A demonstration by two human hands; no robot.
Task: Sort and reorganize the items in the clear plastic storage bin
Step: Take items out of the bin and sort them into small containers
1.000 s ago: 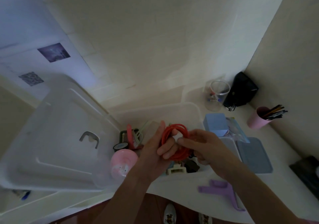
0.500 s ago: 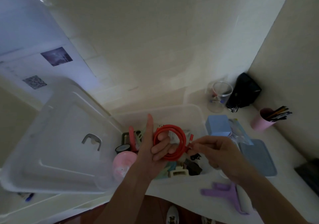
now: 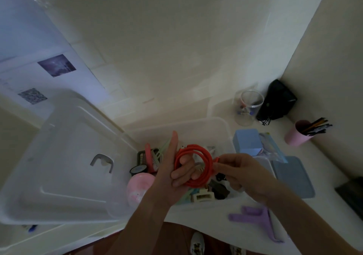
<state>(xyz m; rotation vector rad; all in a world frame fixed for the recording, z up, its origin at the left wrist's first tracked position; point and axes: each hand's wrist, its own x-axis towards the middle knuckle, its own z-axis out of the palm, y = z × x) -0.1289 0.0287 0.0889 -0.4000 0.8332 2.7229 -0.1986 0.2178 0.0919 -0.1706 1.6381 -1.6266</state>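
A: Where is the orange cable (image 3: 193, 165) held?

B: Coiled around the left hand (image 3: 172, 173) fingers, above the clear bin (image 3: 225, 129). Its free end is pinched rightward by the right hand (image 3: 238, 173).

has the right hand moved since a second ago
Yes. The right hand has drawn rightward off the coiled orange cable, toward the light blue box.
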